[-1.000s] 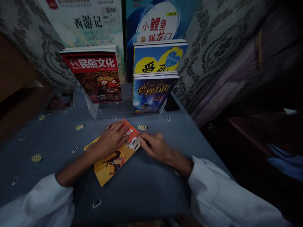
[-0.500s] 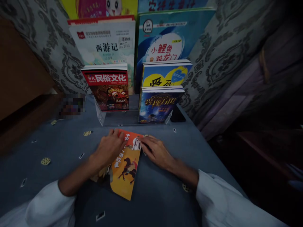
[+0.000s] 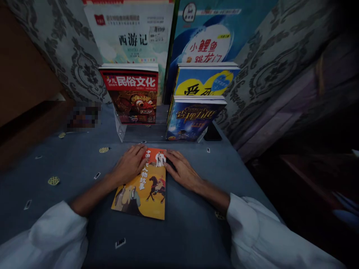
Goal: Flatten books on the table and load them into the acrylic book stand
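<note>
An orange and yellow paperback book (image 3: 151, 177) lies face up on the blue tablecloth, with a horse and rider and robed figures on its cover. My left hand (image 3: 129, 164) rests along its upper left side, fingers stretched out and the thumb over part of the title. At the upper right edge, the fingertips of my right hand (image 3: 183, 171) touch the book, fingers extended and low to the cloth. Neither hand is wrapped round the book.
Behind the book stands a clear rack (image 3: 122, 131) of upright books: a red folk-culture one (image 3: 133, 97), a dark blue one (image 3: 195, 119), a blue and yellow one (image 3: 204, 80) and taller ones behind. A dark phone-like object (image 3: 212, 133) lies right of it. Patterned wallpaper (image 3: 84, 71) rises behind.
The book has turned from a slant to nearly straight, and more of its lower left cover shows. Both hands stay at its upper sides. My view has tilted down slightly.
</note>
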The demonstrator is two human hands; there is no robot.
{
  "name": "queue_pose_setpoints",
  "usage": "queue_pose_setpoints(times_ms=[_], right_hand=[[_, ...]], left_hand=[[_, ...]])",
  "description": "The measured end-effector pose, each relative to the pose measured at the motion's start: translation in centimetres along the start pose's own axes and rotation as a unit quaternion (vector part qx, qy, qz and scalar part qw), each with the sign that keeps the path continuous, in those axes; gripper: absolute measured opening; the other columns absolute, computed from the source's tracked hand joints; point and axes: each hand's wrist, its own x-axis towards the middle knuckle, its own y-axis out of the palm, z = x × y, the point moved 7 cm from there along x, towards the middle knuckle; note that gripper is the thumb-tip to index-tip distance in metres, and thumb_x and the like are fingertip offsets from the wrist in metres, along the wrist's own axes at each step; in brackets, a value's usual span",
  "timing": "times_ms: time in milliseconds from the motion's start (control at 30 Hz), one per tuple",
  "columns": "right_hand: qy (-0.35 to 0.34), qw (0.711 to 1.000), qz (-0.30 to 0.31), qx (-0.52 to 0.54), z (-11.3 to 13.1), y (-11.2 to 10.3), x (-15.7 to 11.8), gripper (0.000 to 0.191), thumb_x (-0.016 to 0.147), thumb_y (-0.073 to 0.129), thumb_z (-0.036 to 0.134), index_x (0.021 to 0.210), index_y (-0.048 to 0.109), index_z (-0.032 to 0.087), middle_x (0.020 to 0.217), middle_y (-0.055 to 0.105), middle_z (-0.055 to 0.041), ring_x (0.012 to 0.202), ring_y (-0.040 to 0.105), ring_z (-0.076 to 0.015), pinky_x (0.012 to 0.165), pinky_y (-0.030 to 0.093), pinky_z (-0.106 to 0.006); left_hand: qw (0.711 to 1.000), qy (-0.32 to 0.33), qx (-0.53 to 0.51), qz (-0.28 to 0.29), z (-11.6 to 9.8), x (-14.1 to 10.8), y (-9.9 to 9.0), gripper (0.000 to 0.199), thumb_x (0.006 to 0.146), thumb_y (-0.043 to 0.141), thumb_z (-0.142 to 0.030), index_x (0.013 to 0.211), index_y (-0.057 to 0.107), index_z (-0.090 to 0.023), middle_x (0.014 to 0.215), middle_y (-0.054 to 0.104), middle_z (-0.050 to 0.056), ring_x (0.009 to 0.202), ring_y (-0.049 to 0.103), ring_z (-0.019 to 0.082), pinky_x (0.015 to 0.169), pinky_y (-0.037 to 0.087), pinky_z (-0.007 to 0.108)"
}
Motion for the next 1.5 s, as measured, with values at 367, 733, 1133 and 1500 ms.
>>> queue_pose_setpoints(times_ms=[367, 733, 1133, 1500], right_hand=[[0.021, 0.997, 0.045, -0.055, 1.7, 1.8, -1.4, 0.063, 0.103, 0.039, 0.047, 0.156, 0.035, 0.013, 0.164, 0.032, -0.0203, 0.154, 0.026, -0.0338, 0.122, 0.024, -0.060], [-0.020, 0.994, 0.102, -0.037, 6.1, 3.0, -6.0, 0.096, 0.094, 0.052, 0.065, 0.163, 0.010, 0.014, 0.169, 0.012, -0.0217, 0.157, 0.007, -0.0371, 0.124, 0.017, -0.064], [-0.025, 0.993, 0.113, -0.008, 6.3, 3.2, -6.7, 0.103, 0.093, 0.057, 0.063, 0.163, -0.004, 0.019, 0.169, 0.005, -0.0222, 0.157, 0.006, -0.0357, 0.124, 0.022, -0.063], [0.024, 0.989, 0.146, 0.027, 5.4, 3.6, -7.3, 0.101, 0.091, 0.064, 0.057, 0.164, 0.004, 0.020, 0.170, 0.002, -0.0183, 0.157, 0.004, -0.0353, 0.125, 0.023, -0.059]], left_hand=[[0.999, -0.004, -0.026, 0.025, -0.2, -0.4, -0.1, 0.054, 0.104, 0.037, -0.043, 0.147, 0.048, -0.011, 0.156, 0.047, 0.016, 0.148, 0.040, 0.027, 0.124, 0.024, 0.050], [0.997, -0.004, -0.064, 0.038, 0.1, -0.2, 0.4, 0.052, 0.104, 0.037, -0.039, 0.146, 0.049, -0.012, 0.157, 0.046, 0.015, 0.150, 0.036, 0.025, 0.124, 0.023, 0.049], [0.927, -0.180, -0.321, -0.073, 2.7, -4.2, -0.7, 0.069, 0.098, 0.041, -0.061, 0.153, 0.040, -0.019, 0.165, 0.031, 0.015, 0.154, 0.025, 0.031, 0.124, 0.024, 0.054], [0.610, -0.346, -0.704, -0.114, 5.8, -5.0, 0.1, 0.027, 0.096, 0.054, -0.037, 0.115, 0.062, -0.020, 0.131, 0.069, 0.013, 0.121, 0.067, 0.025, 0.096, 0.058, 0.042]])
